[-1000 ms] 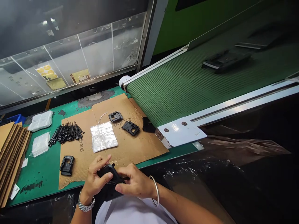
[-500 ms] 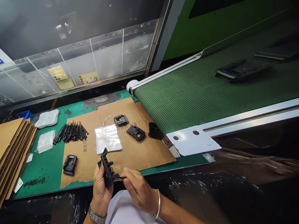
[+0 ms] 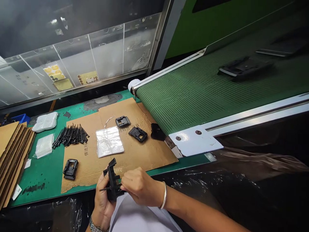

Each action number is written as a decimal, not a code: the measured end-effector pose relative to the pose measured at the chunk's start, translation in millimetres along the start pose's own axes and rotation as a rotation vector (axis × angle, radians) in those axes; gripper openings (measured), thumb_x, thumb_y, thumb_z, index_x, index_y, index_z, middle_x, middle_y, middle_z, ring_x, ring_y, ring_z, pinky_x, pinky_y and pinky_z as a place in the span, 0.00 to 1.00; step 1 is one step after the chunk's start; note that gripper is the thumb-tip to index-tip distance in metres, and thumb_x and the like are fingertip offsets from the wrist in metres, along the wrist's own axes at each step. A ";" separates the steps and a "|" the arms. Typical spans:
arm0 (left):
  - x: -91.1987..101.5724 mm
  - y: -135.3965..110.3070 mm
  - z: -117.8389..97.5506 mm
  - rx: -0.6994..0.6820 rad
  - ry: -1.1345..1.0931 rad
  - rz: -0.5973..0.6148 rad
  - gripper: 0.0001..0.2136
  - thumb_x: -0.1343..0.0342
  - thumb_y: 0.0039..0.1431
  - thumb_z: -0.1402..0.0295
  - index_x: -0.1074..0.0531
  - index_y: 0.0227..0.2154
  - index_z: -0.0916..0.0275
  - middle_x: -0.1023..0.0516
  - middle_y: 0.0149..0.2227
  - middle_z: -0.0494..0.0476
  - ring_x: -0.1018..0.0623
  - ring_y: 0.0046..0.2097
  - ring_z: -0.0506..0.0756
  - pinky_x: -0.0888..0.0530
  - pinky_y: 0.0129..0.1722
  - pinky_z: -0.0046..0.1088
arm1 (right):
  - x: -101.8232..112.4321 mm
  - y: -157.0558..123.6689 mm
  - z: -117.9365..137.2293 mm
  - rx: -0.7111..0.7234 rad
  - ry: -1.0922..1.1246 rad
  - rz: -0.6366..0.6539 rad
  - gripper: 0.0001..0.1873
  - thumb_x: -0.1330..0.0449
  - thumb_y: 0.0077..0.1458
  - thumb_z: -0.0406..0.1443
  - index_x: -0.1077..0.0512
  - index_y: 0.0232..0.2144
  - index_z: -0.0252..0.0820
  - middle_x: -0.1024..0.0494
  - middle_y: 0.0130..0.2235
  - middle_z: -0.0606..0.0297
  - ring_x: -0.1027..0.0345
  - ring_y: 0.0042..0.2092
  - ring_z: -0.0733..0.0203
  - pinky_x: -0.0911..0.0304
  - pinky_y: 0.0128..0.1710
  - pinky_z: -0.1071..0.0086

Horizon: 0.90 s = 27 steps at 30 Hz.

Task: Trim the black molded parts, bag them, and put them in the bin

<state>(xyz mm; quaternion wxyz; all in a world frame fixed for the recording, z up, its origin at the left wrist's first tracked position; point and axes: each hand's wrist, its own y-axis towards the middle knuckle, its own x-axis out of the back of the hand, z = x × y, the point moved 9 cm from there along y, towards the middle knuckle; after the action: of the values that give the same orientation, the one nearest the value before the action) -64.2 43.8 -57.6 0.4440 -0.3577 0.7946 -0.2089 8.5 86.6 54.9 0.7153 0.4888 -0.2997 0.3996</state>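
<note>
My left hand (image 3: 103, 199) is closed around a black plastic bracket (image 3: 112, 180), held upright and edge-on above the near edge of the bench. My right hand (image 3: 136, 187) pinches at the bracket's right side. A thin black pin (image 3: 104, 189) sticks out on the bracket's left and appears to run through it to my right fingers, whose tips hide its other end. Beyond my hands, a stack of clear plastic bags (image 3: 109, 143) lies on flat cardboard (image 3: 149, 154). A pile of long black pins (image 3: 71, 135) with small heads lies to the left.
Similar black parts lie on the cardboard: one at left (image 3: 70, 169), one at the back (image 3: 122, 121), another at right (image 3: 138, 134). A green conveyor belt (image 3: 183, 96) slopes up rightward, carrying more black parts (image 3: 245, 68). Cardboard sheets (image 3: 16, 161) are stacked at far left.
My right hand has moved up and left against the bracket. The pin now pokes out on the bracket's left side. The view has shifted slightly.
</note>
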 end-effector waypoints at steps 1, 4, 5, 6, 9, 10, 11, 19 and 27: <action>-0.5 1.0 0.7 0.016 -0.001 0.009 0.09 0.37 0.36 0.72 0.33 0.20 0.65 0.33 0.17 0.45 0.34 0.18 0.44 0.36 0.17 0.18 | -2.8 -4.1 5.9 0.025 0.009 0.010 0.18 0.60 0.59 0.33 0.40 0.19 0.40 0.36 0.18 0.67 0.46 0.19 0.66 0.62 0.19 0.69; 0.0 3.7 -2.7 -0.004 0.016 0.030 0.10 0.37 0.37 0.69 0.34 0.19 0.64 0.36 0.15 0.44 0.36 0.17 0.44 0.38 0.16 0.18 | -3.1 -13.3 19.8 0.098 0.101 0.005 0.21 0.63 0.60 0.34 0.41 0.18 0.41 0.37 0.16 0.67 0.48 0.19 0.66 0.60 0.19 0.70; 1.6 4.1 -5.7 -0.034 0.026 0.021 0.09 0.37 0.38 0.69 0.33 0.20 0.64 0.35 0.16 0.45 0.35 0.18 0.44 0.37 0.17 0.18 | 0.9 -13.9 19.7 0.089 0.143 -0.020 0.22 0.65 0.60 0.34 0.41 0.19 0.41 0.37 0.17 0.67 0.48 0.19 0.66 0.58 0.19 0.70; 3.2 4.2 -8.8 -0.068 0.037 0.009 0.09 0.37 0.38 0.68 0.32 0.21 0.64 0.33 0.18 0.46 0.33 0.19 0.45 0.35 0.18 0.19 | 6.4 -13.2 16.0 0.049 0.177 -0.057 0.22 0.66 0.61 0.34 0.41 0.19 0.41 0.37 0.17 0.67 0.47 0.19 0.67 0.56 0.19 0.71; 5.1 1.8 -14.5 -0.144 0.059 -0.015 0.12 0.37 0.38 0.69 0.29 0.29 0.61 0.29 0.24 0.48 0.30 0.24 0.47 0.32 0.24 0.21 | 18.7 -7.3 -4.9 -0.170 0.203 -0.146 0.21 0.66 0.61 0.34 0.42 0.20 0.40 0.38 0.18 0.68 0.48 0.20 0.68 0.53 0.21 0.72; 4.8 0.6 -14.9 -0.157 0.061 -0.015 0.15 0.37 0.37 0.69 0.29 0.33 0.60 0.28 0.25 0.48 0.29 0.25 0.47 0.31 0.25 0.21 | 19.3 -5.2 -10.1 -0.227 0.197 -0.151 0.20 0.65 0.61 0.34 0.43 0.20 0.40 0.38 0.18 0.68 0.48 0.20 0.68 0.53 0.21 0.73; 4.2 -0.6 -14.9 -0.167 0.063 -0.011 0.18 0.36 0.37 0.69 0.29 0.36 0.59 0.27 0.27 0.49 0.28 0.27 0.48 0.30 0.27 0.22 | 18.1 -3.1 -13.3 -0.266 0.194 -0.144 0.20 0.64 0.61 0.34 0.43 0.20 0.41 0.39 0.18 0.69 0.48 0.20 0.68 0.54 0.21 0.73; 12.0 -1.7 -7.3 -0.131 0.106 0.049 0.24 0.37 0.40 0.68 0.32 0.44 0.57 0.31 0.24 0.48 0.32 0.24 0.46 0.33 0.23 0.19 | 4.5 -9.1 -30.6 -0.383 0.153 -0.062 0.18 0.61 0.60 0.34 0.42 0.20 0.41 0.37 0.18 0.69 0.46 0.20 0.68 0.56 0.22 0.72; -24.9 -19.9 25.6 0.376 -0.170 0.404 0.09 0.41 0.42 0.73 0.30 0.30 0.64 0.42 0.18 0.45 0.43 0.16 0.40 0.45 0.12 0.10 | -20.4 -23.2 -81.3 -0.567 0.099 0.056 0.19 0.60 0.61 0.37 0.35 0.24 0.40 0.31 0.21 0.66 0.40 0.23 0.66 0.55 0.23 0.72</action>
<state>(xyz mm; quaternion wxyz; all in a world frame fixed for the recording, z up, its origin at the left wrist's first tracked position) -26.0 49.2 -44.2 0.6000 -0.1197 0.7571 -0.2292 21.4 152.6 -0.3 0.8258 0.2406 -0.3774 0.3431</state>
